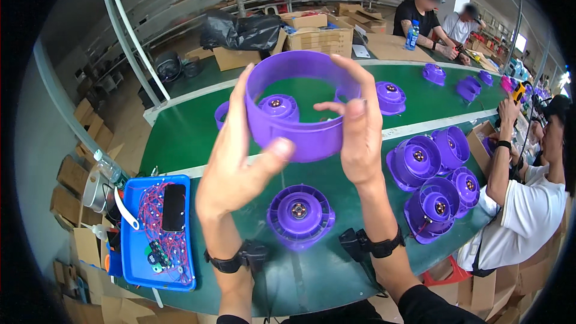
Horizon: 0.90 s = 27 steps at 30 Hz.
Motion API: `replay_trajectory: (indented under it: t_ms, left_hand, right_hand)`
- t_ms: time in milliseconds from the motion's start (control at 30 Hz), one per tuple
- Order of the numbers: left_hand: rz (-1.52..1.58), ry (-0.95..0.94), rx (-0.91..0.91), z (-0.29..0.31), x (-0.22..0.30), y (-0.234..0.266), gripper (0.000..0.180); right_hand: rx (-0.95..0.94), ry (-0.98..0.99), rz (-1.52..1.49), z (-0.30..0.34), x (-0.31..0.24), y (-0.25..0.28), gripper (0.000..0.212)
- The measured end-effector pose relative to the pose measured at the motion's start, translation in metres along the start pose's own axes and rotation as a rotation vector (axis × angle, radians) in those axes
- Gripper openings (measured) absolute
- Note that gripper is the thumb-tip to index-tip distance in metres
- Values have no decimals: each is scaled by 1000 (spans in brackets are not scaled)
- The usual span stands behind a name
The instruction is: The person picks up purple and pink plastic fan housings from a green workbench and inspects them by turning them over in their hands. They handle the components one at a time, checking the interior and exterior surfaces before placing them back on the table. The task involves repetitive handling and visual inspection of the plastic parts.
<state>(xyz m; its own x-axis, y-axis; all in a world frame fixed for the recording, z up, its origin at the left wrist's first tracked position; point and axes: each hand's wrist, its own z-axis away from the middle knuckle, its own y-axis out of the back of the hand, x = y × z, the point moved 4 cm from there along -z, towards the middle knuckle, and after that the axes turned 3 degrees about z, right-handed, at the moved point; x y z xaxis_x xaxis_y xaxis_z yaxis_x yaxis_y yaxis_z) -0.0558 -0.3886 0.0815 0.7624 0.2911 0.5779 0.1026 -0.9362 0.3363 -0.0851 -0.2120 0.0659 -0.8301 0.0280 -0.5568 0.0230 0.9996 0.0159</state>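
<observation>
Between my two hands, raised above the green table, is a wide purple plastic ring [303,139], open through its middle. My left hand [231,162] grips its left side, the thumb pressed on the near wall. The fingers of my right hand [362,126] wrap the right side, and one fingertip shows through the opening. Below the ring, a purple round housing [300,216] with a small ring of metal contacts at its centre rests on the table, touched by neither hand. Black straps with small devices circle both my wrists.
To the left lies a blue tray [157,177] with red wires, small green parts and a black phone [174,207]. Several purple housings [418,156] stand at the right. Beyond a white rail [420,125], more sit on the green belt. A person in white [516,204] works at the right.
</observation>
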Motion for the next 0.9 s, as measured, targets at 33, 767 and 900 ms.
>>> replay_trajectory:
  t_ms: [33, 767, 900]
  left_hand:
    - [53, -23, 19, 1, 3, -5, 89]
    - [-2, 162, 255, -4, 1, -9, 57]
    - [59, 229, 154, -7, 2, -15, 67]
  right_hand:
    - [10, -73, -25, 1, 0, -3, 70]
    - [9, -83, -15, 0, -5, -13, 70]
    - [61, -81, 10, -2, -3, -4, 50]
